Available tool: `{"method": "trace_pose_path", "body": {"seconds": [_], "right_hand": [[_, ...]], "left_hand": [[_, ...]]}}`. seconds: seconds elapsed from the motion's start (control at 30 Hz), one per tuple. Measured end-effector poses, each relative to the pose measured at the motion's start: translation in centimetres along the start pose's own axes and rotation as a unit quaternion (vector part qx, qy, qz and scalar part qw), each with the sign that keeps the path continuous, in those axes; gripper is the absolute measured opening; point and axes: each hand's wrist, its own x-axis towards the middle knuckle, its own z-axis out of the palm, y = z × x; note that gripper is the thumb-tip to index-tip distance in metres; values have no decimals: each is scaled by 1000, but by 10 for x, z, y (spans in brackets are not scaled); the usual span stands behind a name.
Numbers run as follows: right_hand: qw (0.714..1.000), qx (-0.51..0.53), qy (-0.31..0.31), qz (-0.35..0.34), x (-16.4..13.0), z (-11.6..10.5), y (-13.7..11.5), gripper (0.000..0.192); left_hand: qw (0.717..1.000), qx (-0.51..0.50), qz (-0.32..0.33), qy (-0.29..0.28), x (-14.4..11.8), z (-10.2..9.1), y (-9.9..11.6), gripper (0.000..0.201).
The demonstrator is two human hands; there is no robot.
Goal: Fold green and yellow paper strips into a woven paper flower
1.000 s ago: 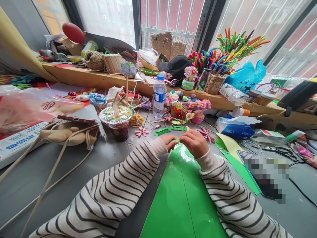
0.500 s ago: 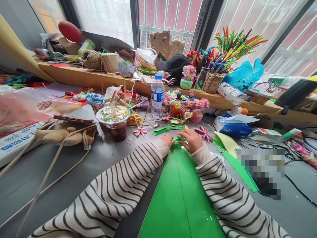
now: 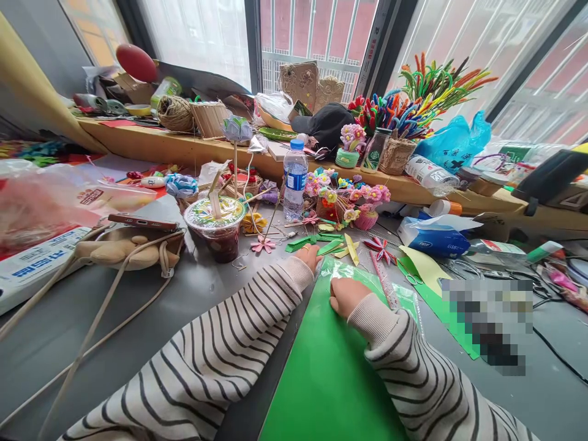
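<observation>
A long green sheet (image 3: 328, 367) in a clear plastic sleeve lies on the grey table in front of me. My left hand (image 3: 309, 255) rests at its far left corner, fingers pressed on the edge. My right hand (image 3: 345, 296) lies on the sheet a little nearer to me, fingers curled and gripping the plastic sleeve. Both arms wear striped sleeves. Small green and yellow paper strips (image 3: 331, 246) lie just beyond the sheet's far end.
A sealed drink cup (image 3: 215, 225) and water bottle (image 3: 294, 179) stand beyond my hands, among paper flowers (image 3: 349, 199). A phone (image 3: 141, 221) lies on a bag to the left. Scissors (image 3: 408, 272), green paper and a tissue pack (image 3: 434, 237) sit right. The window ledge holds craft supplies.
My right hand has drawn back toward me along the sheet, from the far end beside the left hand. The sleeve's far end now lies open and flat. The left hand stayed put.
</observation>
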Motion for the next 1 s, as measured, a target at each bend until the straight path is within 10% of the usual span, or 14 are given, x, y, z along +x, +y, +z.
{"method": "trace_pose_path", "body": {"seconds": [0.2,0.4,0.5,0.73,1.0], "right_hand": [[988,124,48,78,15,-30,29,13],[760,537,316,185,24,-46,48,23],[687,631,296,206,24,-53,40,39],[618,751,148,181,21,-52,5,41],[564,771,208,208,20,-45,-10,33]], "left_hand": [[996,-3,0,90,3,8,-8,23],[969,7,89,229,-3,11,-11,32],[944,24,131,302,-8,6,-4,33],[917,28,172,360,-19,-5,12,25],[929,1,192,316,-19,3,10,27]]}}
